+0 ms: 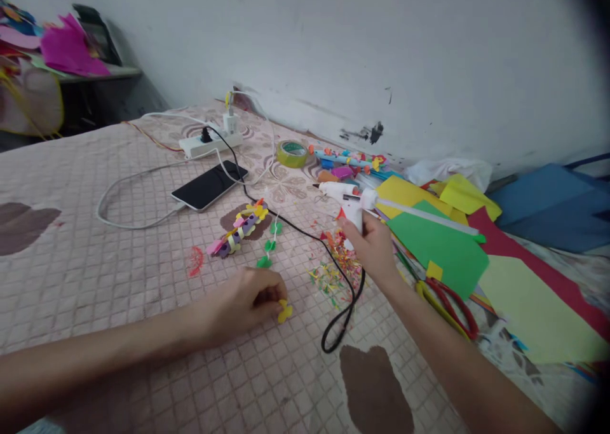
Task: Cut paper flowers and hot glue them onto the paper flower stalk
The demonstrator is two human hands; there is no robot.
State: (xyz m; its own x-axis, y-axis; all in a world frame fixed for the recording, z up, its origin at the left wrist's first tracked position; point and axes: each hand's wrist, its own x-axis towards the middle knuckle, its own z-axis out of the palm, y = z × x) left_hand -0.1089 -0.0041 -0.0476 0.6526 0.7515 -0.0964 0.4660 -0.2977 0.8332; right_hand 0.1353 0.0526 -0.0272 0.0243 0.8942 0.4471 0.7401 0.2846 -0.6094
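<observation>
Between the fingertips of my left hand (255, 294) is a small yellow paper flower (284, 311), low over the quilted cloth. My right hand (374, 246) is wrapped round the handle of a white hot glue gun (352, 208), its dark nozzle toward the left and a clear glue stick (429, 216) jutting out the back. Beyond my left hand lie a string of green paper leaves (269, 245) and a purple roll (238, 234) trimmed with paper flowers. Colourful paper scraps (336, 265) are scattered below the glue gun, whose black cord (333, 342) loops between my hands.
A phone (210, 186) on a white cable lies at the back left near a power strip (210, 143). A tape roll (292, 154) stands by the wall. Scissors (450, 307) and coloured paper sheets (438, 250) cover the right side.
</observation>
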